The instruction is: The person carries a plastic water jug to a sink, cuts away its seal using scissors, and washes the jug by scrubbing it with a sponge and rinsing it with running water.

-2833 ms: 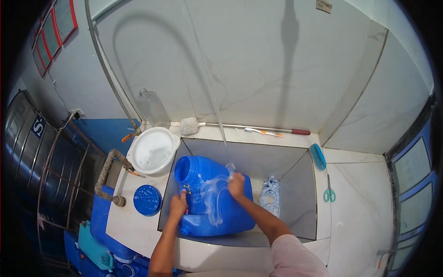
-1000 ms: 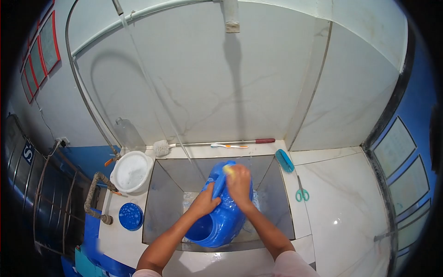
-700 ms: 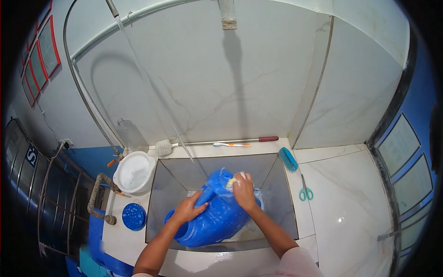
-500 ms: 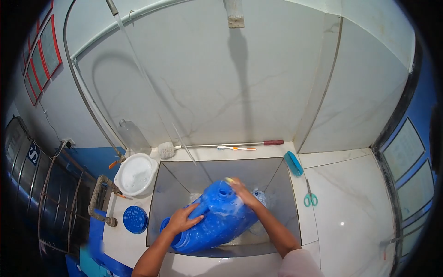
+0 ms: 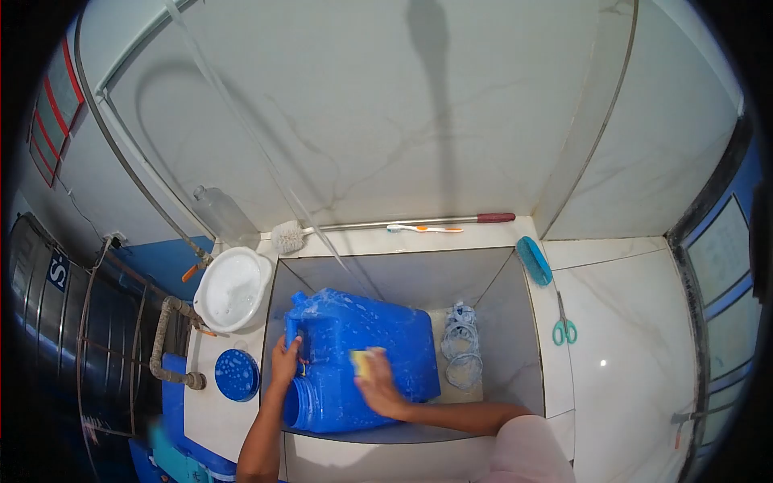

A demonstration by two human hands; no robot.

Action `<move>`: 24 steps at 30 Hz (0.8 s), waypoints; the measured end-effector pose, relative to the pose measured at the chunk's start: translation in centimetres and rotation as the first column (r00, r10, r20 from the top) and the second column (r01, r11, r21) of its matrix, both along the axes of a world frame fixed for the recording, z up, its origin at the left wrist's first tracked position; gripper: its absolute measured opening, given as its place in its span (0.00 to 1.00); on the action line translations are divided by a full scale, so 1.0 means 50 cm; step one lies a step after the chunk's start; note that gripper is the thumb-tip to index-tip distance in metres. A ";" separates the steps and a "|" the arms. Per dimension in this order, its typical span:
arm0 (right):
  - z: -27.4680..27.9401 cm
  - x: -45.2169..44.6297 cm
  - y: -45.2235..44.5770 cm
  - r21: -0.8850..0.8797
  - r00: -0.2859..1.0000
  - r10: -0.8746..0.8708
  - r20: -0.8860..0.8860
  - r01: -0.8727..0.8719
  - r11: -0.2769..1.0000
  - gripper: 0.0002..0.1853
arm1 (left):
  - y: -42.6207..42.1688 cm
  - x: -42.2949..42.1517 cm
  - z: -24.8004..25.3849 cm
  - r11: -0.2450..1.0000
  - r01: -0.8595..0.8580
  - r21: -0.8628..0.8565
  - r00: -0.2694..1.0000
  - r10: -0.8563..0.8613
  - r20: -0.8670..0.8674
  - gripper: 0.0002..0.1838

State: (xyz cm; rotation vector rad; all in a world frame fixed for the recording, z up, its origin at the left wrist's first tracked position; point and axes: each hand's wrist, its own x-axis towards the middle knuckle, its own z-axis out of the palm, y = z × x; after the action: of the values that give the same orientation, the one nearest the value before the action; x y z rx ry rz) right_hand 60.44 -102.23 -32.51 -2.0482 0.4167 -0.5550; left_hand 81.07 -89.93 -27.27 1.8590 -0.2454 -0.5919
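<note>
A large blue jug (image 5: 403, 346), wet and streaked with suds, lies on its side in the grey tiled basin (image 5: 515, 354). Its wide mouth faces the front left. My left hand (image 5: 285, 359) is closed round the jug's handle at its left end. My right hand (image 5: 378, 385) presses a yellow sponge (image 5: 361, 365) against the jug's upper side; its fingers are slightly blurred. Water (image 5: 278, 181) streams down from the upper left into the basin behind the jug. Clear wet items (image 5: 462, 346) lie in the basin right of the jug.
Left of the basin are a white tub of suds (image 5: 233, 290) and a blue lid (image 5: 237, 375). A long-handled brush (image 5: 403, 221) and toothbrush (image 5: 425, 229) lie along the back ledge. A blue brush (image 5: 534, 261) and green-handled scissors (image 5: 564, 330) are at right.
The jug has turned from a tilted pose onto its side. My left hand has shifted left onto the handle, and my right hand has moved the sponge down and left onto the jug's side.
</note>
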 end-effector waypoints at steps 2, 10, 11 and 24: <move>0.077 0.081 -0.025 -0.321 0.994 0.058 0.094 -0.025 0.947 0.27 | -0.009 -0.013 0.004 1.000 -0.027 -0.005 0.999 0.027 0.027 0.15; -0.259 -0.010 -0.242 0.043 0.871 -0.360 -0.335 0.396 0.917 0.26 | -0.042 -0.048 0.034 0.992 -0.125 0.024 0.992 0.125 -0.023 0.18; -0.203 -0.025 -0.220 0.147 0.899 -0.199 -0.390 0.275 0.950 0.27 | -0.043 -0.052 0.035 0.989 -0.145 0.020 0.989 0.145 -0.028 0.18; 0.302 -0.033 -0.389 0.389 0.858 0.436 -0.270 -0.317 0.865 0.26 | -0.133 -0.192 0.245 0.883 -0.084 0.462 0.108 -0.453 0.885 0.28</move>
State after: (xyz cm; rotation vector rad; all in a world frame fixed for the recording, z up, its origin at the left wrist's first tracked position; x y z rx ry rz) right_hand 58.79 -121.70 -17.44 -1.8267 0.2705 0.1274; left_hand 71.46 -96.56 -15.03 2.3970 -1.4123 0.7059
